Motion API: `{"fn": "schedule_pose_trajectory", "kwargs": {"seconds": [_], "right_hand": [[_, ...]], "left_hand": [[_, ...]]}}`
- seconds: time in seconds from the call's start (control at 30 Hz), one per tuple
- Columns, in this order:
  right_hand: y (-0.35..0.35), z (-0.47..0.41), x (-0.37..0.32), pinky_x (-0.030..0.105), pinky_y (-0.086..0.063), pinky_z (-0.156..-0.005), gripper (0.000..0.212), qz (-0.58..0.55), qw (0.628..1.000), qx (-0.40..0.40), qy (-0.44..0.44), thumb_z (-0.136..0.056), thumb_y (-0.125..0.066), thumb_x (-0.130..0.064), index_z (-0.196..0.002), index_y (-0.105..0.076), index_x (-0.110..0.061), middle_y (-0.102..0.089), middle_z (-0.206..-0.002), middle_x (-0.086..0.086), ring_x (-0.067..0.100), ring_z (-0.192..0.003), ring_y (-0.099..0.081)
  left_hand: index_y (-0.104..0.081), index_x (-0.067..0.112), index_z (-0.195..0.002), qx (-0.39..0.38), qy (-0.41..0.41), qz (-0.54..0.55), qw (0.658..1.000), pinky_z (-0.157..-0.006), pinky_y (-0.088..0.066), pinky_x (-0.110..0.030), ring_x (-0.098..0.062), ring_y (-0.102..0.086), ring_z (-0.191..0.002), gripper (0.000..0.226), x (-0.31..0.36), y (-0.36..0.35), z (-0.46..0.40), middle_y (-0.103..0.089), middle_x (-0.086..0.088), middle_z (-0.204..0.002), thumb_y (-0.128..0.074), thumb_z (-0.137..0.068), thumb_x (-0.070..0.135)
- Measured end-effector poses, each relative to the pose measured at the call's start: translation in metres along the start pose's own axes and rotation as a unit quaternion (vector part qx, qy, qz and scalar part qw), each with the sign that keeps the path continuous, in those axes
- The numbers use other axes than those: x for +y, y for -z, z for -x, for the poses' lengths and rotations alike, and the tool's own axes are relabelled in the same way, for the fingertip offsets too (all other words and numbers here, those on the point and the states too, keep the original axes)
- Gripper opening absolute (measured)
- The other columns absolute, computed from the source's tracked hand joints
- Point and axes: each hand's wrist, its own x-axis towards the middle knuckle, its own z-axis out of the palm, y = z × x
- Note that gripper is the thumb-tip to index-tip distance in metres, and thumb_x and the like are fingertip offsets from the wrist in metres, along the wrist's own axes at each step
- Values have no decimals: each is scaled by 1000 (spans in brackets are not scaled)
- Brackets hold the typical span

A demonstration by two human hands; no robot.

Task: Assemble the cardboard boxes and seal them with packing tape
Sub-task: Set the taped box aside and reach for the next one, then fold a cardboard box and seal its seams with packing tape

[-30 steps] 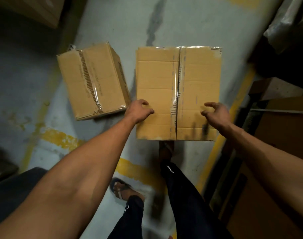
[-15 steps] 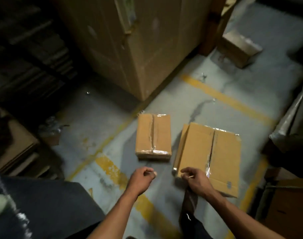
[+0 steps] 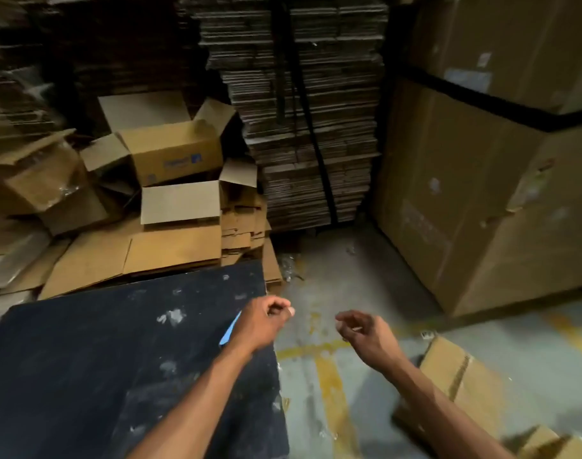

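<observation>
My left hand (image 3: 262, 321) hovers over the right edge of a black worktop (image 3: 101, 366), fingers curled into a loose fist with nothing in it. My right hand (image 3: 362, 330) hangs above the grey floor, fingers loosely bent and apart, empty. A taped cardboard box (image 3: 455, 372) lies on the floor under my right forearm, and part of a second box (image 3: 554, 442) shows at the bottom right corner. Flattened cartons (image 3: 170, 250) lie piled behind the worktop. No tape roll is in view.
A small blue object (image 3: 230, 329) lies on the worktop by my left wrist. Open empty boxes (image 3: 173, 150) sit on the flat pile. A tall strapped stack of flat cartons (image 3: 303, 127) stands ahead, large cartons (image 3: 481, 200) at right. Yellow lines (image 3: 331, 379) mark the floor.
My view has swung up and left from the two taped boxes on the floor to the worktop and carton stacks. Both hands have let go of the larger box and are lifted.
</observation>
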Motion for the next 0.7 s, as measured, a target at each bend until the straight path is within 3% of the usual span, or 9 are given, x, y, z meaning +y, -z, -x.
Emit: {"fn": "schedule_pose_trajectory", "kwargs": {"seconds": [0.1,0.2,0.4,0.57,0.7], "right_hand": [[-24,-49,-55,19,-53,-73,6,26,998,-44,41,-95,-70,-35,-98,-73,-38,-74,-86,-18,-5,-79,-68],[-52,-100,-93,19,-56,-76,14,42,994,-65,77,-95,-69,-37,-105,-77,-30,-76,-94,-17,-5,-84,-69],[-125,-210,-180,6,-46,-73,21,70,979,-130,142,-95,-69,-36,-113,-77,-28,-76,-103,-14,-2,-91,-68],[-196,-284,-252,24,-58,-87,25,82,969,-165,163,-96,-67,-41,-119,-72,-31,-73,-114,-13,1,-99,-68],[-245,-350,-275,31,-62,-84,26,89,967,-179,160,-97,-66,-40,-122,-70,-32,-71,-114,-12,5,-98,-69]], "left_hand": [[-77,25,-104,37,7,12,999,-80,-59,-35,-14,-75,-86,12,-5,55,-26,-78,5,-96,-78,-93,27],[-76,25,-105,63,21,28,997,-71,-55,-28,-13,-76,-82,11,-17,102,-54,-78,3,-96,-76,-94,27],[-75,24,-106,137,59,82,985,-72,-56,-25,-13,-75,-87,11,-40,207,-116,-77,3,-100,-75,-95,24],[-75,25,-107,154,62,118,979,-84,-60,-36,-15,-75,-91,11,-74,287,-175,-77,4,-101,-73,-96,24],[-75,24,-109,160,61,146,974,-73,-54,-25,-14,-73,-92,13,-127,333,-231,-76,4,-104,-73,-96,23]]}}
